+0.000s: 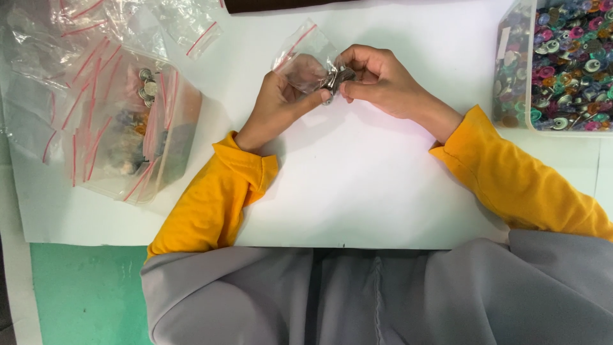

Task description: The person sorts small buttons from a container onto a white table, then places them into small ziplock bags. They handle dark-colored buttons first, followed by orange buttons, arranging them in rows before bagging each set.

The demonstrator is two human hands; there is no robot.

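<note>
Sleeves of yellow cloth come up from the grey garment at the near edge, and both forearms rest on the white sheet [357,191] that covers the table. Past them the left hand [276,102] holds a small clear zip bag [305,61] with a red seal strip, thumb and fingers pressed on its lower part so that the mouth faces the other hand. The right hand [377,76] has its fingertips pinched together on a little cluster of silver metal pieces [337,78], right at the bag's opening; whether any have gone inside cannot be told. Judging from this, the step in hand is filling the bag, and it seems about midway: pieces at the mouth, seal not yet pressed. The next move would call for the left hand to keep the mouth spread while the right lets the pieces slide in without spilling onto the sheet. Farther left lies a heap of clear bags [121,121] with red strips, some holding pieces. At the far right stands a clear plastic bin [527,70] full of many-coloured small round parts.
</note>
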